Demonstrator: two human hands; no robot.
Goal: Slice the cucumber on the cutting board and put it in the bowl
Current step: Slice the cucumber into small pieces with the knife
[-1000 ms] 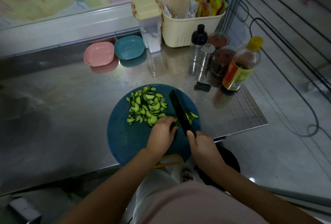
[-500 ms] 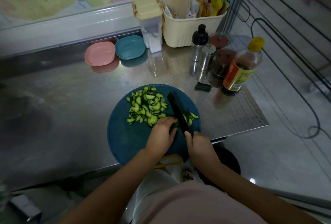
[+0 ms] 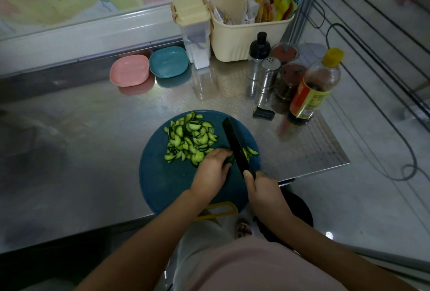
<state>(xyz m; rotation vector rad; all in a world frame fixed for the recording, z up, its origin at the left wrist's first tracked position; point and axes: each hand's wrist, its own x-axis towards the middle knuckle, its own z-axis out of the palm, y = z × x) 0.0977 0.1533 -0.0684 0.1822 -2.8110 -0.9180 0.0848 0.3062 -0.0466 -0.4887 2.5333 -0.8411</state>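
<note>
Currently: a person stands at a steel counter (image 3: 93, 128), mid-cut on a round dark-blue cutting board (image 3: 167, 183).
Left hand (image 3: 213, 169): fingers curled down over the cucumber stub (image 3: 230, 159), pinning it to the board, fingertips just beside the blade.
Right hand (image 3: 263, 192): clenched round the handle of the knife (image 3: 235, 144), one digit lying along the top of the handle.
Knife: black blade, edge down on the board, tip pointing away from the person and slightly left.
Cucumber stub: short dark-green end, mostly hidden under the left fingers, touching the blade's left side.
Sliced pile (image 3: 189, 140): half-moon pieces heaped on the far left part of the board, the near edge of the heap touching the left hand.
Loose slices (image 3: 251, 152): a few just right of the blade, near the board's right rim.
Board position: at the counter's front edge, yellow handle (image 3: 218, 209) overhanging toward the person.
Bowls: pink bowl (image 3: 129, 71) and teal bowl (image 3: 168, 61) side by side at the back of the counter, well apart from the board.
Back right: cream basket (image 3: 246, 37) holding packets, clear container (image 3: 194, 30) with a cream lid just left of it.
Condiments: black-capped bottle (image 3: 257, 55), metal shaker (image 3: 267, 76), two red-topped jars (image 3: 292, 76) and a yellow-capped bottle (image 3: 311, 90) of dark liquid clustered on the right.
Small black item (image 3: 263, 112): lying flat in front of the shaker, cannot tell what it is.
</note>
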